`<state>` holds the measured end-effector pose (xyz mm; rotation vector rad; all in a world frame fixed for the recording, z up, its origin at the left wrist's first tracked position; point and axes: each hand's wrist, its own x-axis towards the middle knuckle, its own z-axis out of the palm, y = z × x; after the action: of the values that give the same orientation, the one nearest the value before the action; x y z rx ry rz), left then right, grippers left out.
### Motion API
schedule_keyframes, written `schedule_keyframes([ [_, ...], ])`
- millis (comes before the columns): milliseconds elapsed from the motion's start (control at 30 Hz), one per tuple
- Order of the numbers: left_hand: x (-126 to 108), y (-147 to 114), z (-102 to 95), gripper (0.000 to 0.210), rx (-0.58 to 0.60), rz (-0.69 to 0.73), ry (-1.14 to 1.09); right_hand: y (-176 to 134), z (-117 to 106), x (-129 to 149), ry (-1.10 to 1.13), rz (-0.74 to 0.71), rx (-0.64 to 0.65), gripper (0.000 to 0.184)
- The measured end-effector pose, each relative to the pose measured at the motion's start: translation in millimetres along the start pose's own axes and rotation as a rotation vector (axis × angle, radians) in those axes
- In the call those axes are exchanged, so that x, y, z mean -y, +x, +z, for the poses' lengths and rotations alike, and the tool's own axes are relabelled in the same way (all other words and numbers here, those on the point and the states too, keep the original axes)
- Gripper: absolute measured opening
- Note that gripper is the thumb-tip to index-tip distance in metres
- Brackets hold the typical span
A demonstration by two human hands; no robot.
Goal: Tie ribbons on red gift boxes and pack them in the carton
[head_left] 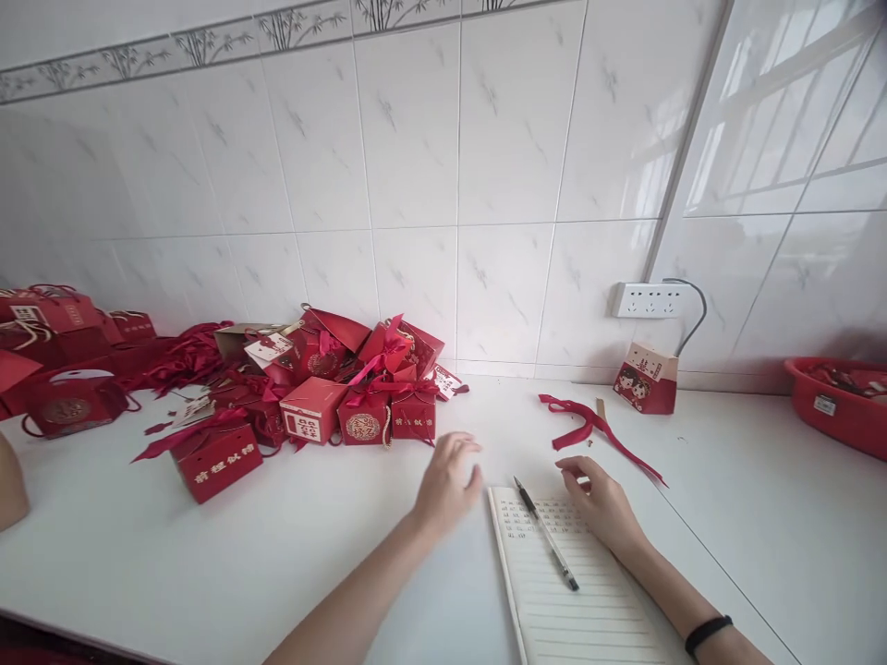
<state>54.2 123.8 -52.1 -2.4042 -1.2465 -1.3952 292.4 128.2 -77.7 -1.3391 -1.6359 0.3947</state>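
My left hand (449, 482) hovers over the table in front of a pile of red gift boxes, thumb apart from its loosely bent fingers, with nothing in it. Beside the top right of a lined notebook (575, 628) is my right hand (601, 501), its fingers loosely curled with gaps between them and no object visible in them. A pen (547, 536) lies slantwise on the notebook, below several lines of handwriting. Nearest to my left hand are a small red box with gold characters (414, 418) and a box with a round gold emblem (364, 427). Red ribbon pieces (586, 425) lie beyond my right hand.
A box with cartoon figures (644, 380) stands near the wall, under a white power strip (650, 300). A red basin (842, 411) sits far right. More red boxes (73, 406) and bundled ribbons (190, 356) fill the left. A rounded tan object (10, 485) shows at the left edge.
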Motion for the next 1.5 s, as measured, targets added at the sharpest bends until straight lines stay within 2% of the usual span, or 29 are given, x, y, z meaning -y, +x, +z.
schedule_keyframes([
  [100, 37.2, 3.0, -9.4, 0.022, -0.115, -0.143, 0.176, 2.4, 0.0, 0.8, 0.009, 0.038, 0.027, 0.027],
  [167, 51.5, 3.5, -11.8, 0.023, -0.121, -0.205, 0.268, 4.5, 1.7, 0.7, 0.004, 0.062, 0.045, 0.029],
  [300, 57.7, 27.7, -11.0, 0.021, 0.036, -0.160, 0.346, 9.4, 6.9, -3.5, -0.029, 0.130, 0.086, 0.033],
  [433, 61.7, 88.9, -10.5, 0.025, 0.192, -0.142, 0.444, 11.6, 9.6, -6.9, -0.042, 0.150, 0.112, 0.034],
  [533, 73.6, 136.0, -11.4, 0.030, 0.313, -0.226, 0.532, 11.8, 9.9, -8.0, -0.042, 0.171, 0.114, 0.033],
  [600, 83.3, 157.9, -11.2, 0.033, 0.392, -0.312, 0.577, 11.9, 10.3, -9.3, -0.026, 0.178, 0.108, 0.031],
  [733, 97.4, 175.7, -6.7, 0.042, 0.487, -0.442, 0.627, 12.4, 12.2, -12.1, 0.007, 0.151, 0.086, 0.025],
  [833, 101.4, 176.0, -1.5, 0.045, 0.488, -0.482, 0.639, 12.7, 12.9, -11.6, 0.005, 0.135, 0.086, 0.022],
  [1000, 104.7, 170.6, -1.4, 0.031, 0.386, -0.463, 0.646, 13.4, 12.4, -6.5, 0.018, 0.147, 0.095, 0.020],
  [1133, 105.1, 167.2, -11.1, 0.017, 0.320, -0.354, 0.557, 14.1, 11.9, -6.0, 0.060, 0.158, 0.086, 0.018],
  [1267, 90.0, 159.6, -19.0, 0.014, 0.163, -0.167, 0.388, 14.1, 11.0, -8.1, 0.086, 0.160, 0.077, 0.018],
  [1367, 64.7, 135.4, -16.3, 0.016, 0.025, -0.045, 0.267, 13.3, 9.1, -2.6, 0.107, 0.150, 0.060, 0.023],
  [1467, 32.8, 87.7, -4.0, 0.013, -0.098, 0.060, 0.121, 13.5, 4.9, 13.3, 0.240, 0.120, 0.060, 0.041],
  [1500, 22.8, 68.9, 1.3, 0.012, -0.177, 0.118, -0.037, 14.5, 2.9, 20.4, 0.332, 0.109, 0.051, 0.048],
])
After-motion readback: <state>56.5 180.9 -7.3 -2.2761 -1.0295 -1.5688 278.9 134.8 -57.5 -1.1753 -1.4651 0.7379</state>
